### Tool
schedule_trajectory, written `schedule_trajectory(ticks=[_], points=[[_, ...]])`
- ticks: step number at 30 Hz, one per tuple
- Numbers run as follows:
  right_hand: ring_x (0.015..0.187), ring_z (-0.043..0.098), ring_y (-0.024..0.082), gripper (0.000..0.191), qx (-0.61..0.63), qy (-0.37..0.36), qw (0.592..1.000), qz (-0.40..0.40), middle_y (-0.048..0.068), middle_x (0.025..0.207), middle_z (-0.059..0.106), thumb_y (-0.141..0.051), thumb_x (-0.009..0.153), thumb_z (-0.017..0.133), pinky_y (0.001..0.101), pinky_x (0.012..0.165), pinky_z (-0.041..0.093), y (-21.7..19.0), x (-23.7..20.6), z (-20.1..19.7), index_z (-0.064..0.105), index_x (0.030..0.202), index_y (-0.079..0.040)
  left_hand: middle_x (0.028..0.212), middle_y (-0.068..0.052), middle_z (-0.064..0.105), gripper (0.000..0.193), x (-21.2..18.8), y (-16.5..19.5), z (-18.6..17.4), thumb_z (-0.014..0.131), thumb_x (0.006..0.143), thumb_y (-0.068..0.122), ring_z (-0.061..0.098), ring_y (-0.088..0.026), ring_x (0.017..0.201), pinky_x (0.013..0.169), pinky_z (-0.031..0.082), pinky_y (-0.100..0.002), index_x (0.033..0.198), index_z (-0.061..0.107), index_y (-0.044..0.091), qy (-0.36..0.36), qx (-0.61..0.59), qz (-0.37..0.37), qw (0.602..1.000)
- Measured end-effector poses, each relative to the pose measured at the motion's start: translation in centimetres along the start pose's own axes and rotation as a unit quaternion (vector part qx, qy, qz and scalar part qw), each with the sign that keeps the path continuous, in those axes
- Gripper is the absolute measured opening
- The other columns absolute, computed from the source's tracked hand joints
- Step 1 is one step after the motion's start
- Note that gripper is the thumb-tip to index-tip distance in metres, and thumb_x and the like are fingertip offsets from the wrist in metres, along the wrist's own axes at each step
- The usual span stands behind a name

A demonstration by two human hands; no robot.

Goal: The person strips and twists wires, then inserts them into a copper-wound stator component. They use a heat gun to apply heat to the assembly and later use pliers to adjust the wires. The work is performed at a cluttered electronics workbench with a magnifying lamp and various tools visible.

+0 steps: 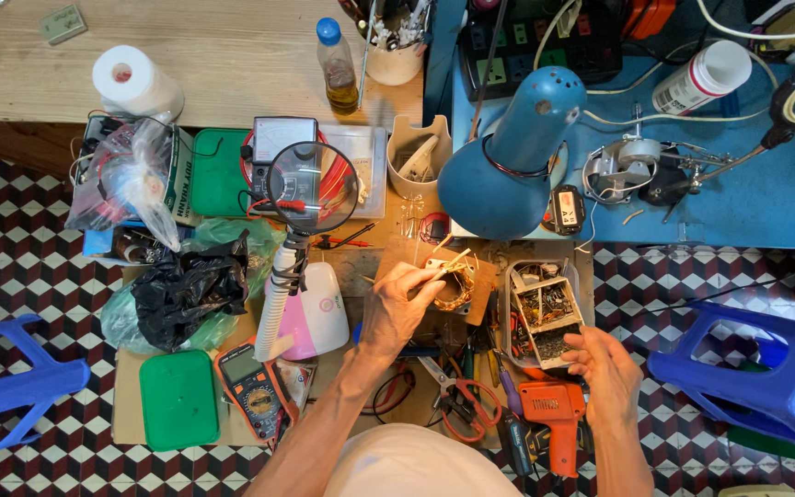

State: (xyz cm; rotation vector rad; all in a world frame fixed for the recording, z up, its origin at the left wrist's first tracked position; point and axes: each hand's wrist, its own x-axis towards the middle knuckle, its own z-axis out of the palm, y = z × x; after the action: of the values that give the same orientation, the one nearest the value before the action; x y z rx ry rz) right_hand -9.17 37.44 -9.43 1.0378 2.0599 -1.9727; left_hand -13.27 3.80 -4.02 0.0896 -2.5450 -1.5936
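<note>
Looking down from the head camera, the left hand (397, 308) reaches forward over a brown board (434, 267) and its fingertips pinch a small coil of copper wire with pale leads (453, 281), which sits on that board just in front of the person; the right hand (604, 364) is partly curled, its fingers resting against the near edge of a small divided parts box (545, 317) filled with tiny components, though whether it truly grips the box I cannot tell; an orange drill-shaped tool (554, 419) lies just below the right hand, and red-handled scissors (457, 405) lie between the two forearms; to the left of the left hand stands a magnifying glass on a flexible neck (312, 187), with a pink and white device (319, 313) beside its stem; an orange multimeter (248, 387) and a green lid (178, 400) lie further left, near a crumpled black plastic bag (186, 285); a blue desk lamp (508, 152) leans over the work area from the blue table (766, 202); a roll of white paper (131, 81) and a bottle with a blue cap (336, 64) stand on the wooden table (232, 55) behind; blue plastic stools (766, 368) sit on the patterned tiled floor (11, 248) at either side.
</note>
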Motion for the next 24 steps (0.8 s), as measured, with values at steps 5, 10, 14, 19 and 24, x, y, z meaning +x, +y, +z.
schedule_trajectory(ticks=[5, 10, 14, 19, 24], points=[[0.076, 0.067, 0.016, 0.034, -0.027, 0.015, 0.999, 0.039, 0.017, 0.104, 0.073, -0.021, 0.1, 0.063, 0.0251, 0.062, 0.05, 2.6, -2.3, -1.2, 0.064, 0.122, 0.006, 0.094, -0.008, 0.072, 0.022, -0.4, 0.0, -0.5, 0.077, 0.089, 0.017, 0.07, -0.025, 0.084, 0.073, 0.055, -0.036, 0.109, 0.077, 0.01, 0.009, 0.046, 0.027, 0.999], [0.077, 0.067, 0.017, 0.034, -0.068, 0.028, 0.995, 0.07, 0.018, 0.104, 0.073, -0.023, 0.102, 0.062, 0.026, 0.063, 0.05, 4.4, -3.7, -2.1, 0.066, 0.121, 0.006, 0.096, -0.006, 0.071, 0.023, -0.7, 0.0, -1.1, 0.076, 0.089, 0.018, 0.069, -0.025, 0.085, 0.075, 0.055, -0.036, 0.11, 0.075, 0.01, 0.01, 0.049, 0.046, 0.998], [0.077, 0.066, 0.018, 0.034, -0.073, 0.021, 0.995, 0.062, 0.017, 0.105, 0.074, -0.023, 0.102, 0.062, 0.0276, 0.063, 0.05, 5.2, -4.8, -2.4, 0.067, 0.12, 0.005, 0.096, -0.007, 0.073, 0.025, -0.9, -0.2, -1.5, 0.078, 0.088, 0.019, 0.069, -0.027, 0.082, 0.076, 0.054, -0.039, 0.11, 0.075, 0.009, 0.015, 0.061, 0.052, 0.997], [0.078, 0.068, 0.017, 0.034, -0.099, 0.03, 0.994, 0.033, 0.015, 0.106, 0.074, -0.025, 0.103, 0.059, 0.0275, 0.066, 0.053, 5.3, -6.3, -4.1, 0.067, 0.12, 0.004, 0.1, -0.009, 0.075, 0.022, -1.9, -0.4, -1.0, 0.079, 0.089, 0.019, 0.071, -0.03, 0.087, 0.078, 0.055, -0.039, 0.109, 0.075, 0.009, 0.009, 0.051, 0.05, 0.997], [0.079, 0.067, 0.017, 0.034, -0.073, 0.054, 0.995, 0.028, 0.015, 0.106, 0.074, -0.024, 0.104, 0.061, 0.0266, 0.066, 0.051, 5.6, -7.2, -5.6, 0.066, 0.121, 0.004, 0.101, -0.009, 0.076, 0.023, -2.6, -0.1, -0.2, 0.079, 0.089, 0.018, 0.073, -0.026, 0.089, 0.078, 0.056, -0.036, 0.109, 0.074, 0.009, 0.008, 0.031, 0.037, 0.999]])
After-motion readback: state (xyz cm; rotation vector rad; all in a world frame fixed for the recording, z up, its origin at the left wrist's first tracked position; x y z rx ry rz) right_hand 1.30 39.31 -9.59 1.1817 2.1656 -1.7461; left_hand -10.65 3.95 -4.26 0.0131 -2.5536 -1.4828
